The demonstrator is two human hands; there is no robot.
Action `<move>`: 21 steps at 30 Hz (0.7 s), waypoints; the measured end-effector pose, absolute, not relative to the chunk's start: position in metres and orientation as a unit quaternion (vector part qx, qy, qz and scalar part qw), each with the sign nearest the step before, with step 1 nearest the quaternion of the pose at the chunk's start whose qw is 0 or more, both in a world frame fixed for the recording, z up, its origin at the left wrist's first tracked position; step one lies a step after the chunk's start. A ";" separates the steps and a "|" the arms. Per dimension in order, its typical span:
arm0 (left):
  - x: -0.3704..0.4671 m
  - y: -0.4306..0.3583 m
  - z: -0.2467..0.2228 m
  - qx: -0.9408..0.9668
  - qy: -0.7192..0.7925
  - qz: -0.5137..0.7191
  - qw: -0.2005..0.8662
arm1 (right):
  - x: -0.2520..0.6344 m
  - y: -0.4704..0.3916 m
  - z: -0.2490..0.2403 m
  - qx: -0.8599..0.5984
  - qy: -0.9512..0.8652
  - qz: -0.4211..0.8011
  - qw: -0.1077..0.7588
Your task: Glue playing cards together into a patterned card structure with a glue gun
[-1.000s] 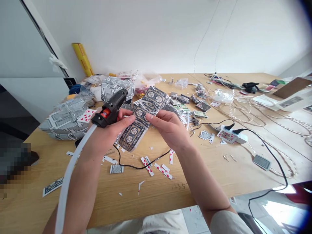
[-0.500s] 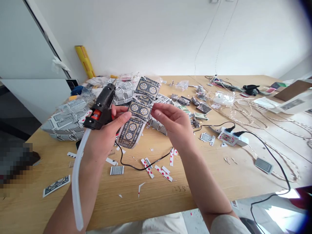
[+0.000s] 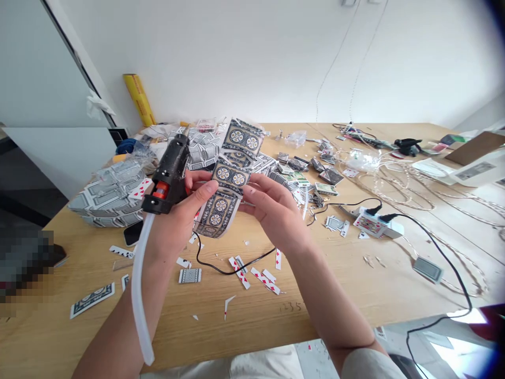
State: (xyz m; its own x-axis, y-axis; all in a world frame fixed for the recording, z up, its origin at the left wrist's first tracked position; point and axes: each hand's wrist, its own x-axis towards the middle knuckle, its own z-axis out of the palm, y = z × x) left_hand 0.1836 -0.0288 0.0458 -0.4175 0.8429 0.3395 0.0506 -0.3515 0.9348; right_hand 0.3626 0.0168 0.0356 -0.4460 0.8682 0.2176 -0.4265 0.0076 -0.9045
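Between my hands is a strip of joined playing cards [image 3: 233,176], their patterned backs facing me, held up at a slant above the table. My left hand [image 3: 188,210] grips its left edge with the thumb on top. That same hand also carries a black hot glue gun [image 3: 169,171], nozzle pointing up and away, with a long white glue stick [image 3: 139,284] trailing from its rear. My right hand [image 3: 274,208] pinches the strip's right edge, thumb in front and fingers behind. The hidden fingers of both hands cannot be seen fully.
Bundles covered in cards [image 3: 112,197] stand at the back left, beside a yellow roll [image 3: 139,100]. Card scraps [image 3: 264,279] litter the table [image 3: 252,321]. A power strip [image 3: 379,221] with black plugs sits right, near coiled cords [image 3: 398,181] and an open box [image 3: 477,158].
My right hand has shifted slightly left and its fingers now reach farther behind the strip. The strip and glue gun have moved a little to the right.
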 end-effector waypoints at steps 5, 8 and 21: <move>0.192 -0.028 0.042 0.510 0.537 0.627 0.241 | 0.357 0.015 0.031 -0.215 -0.514 0.659 0.505; 0.187 -0.029 0.042 0.553 0.545 0.601 0.188 | 0.358 0.019 0.028 -0.220 -0.522 0.651 0.505; 0.182 -0.071 0.066 0.616 0.563 0.542 0.101 | 0.361 0.034 0.017 -0.243 -0.641 0.412 0.601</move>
